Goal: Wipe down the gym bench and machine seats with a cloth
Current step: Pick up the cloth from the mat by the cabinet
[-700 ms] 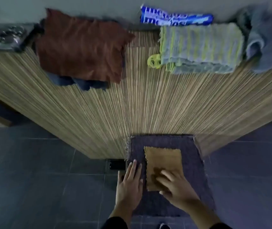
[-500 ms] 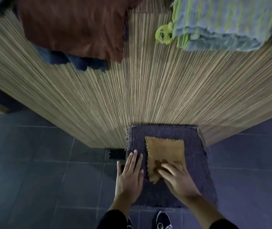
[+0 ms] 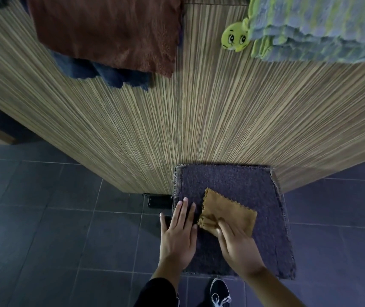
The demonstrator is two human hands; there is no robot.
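Observation:
A tan cloth [image 3: 230, 210] with zigzag edges lies on a low seat covered in dark purple carpet [image 3: 243, 185]. My right hand [image 3: 237, 244] presses flat on the cloth's near left corner, where the fabric is bunched under the straight fingers. My left hand [image 3: 178, 233] rests flat on the seat's left edge, fingers straight and pointing away from me, just left of the cloth.
A striped wooden counter front [image 3: 177, 120] rises behind the seat. Over its top hang a rust-brown towel [image 3: 110, 32], a dark blue cloth [image 3: 108, 75], a grey-and-yellow striped towel [image 3: 323, 29] and a yellow plush face [image 3: 234, 38]. Dark floor tiles [image 3: 55, 229] surround the seat; a black shoe [image 3: 219, 291] is below.
The right hand has dragged the cloth toward the left, rotating it and bunching its near corner. The view has tilted down. The left hand has stayed in place.

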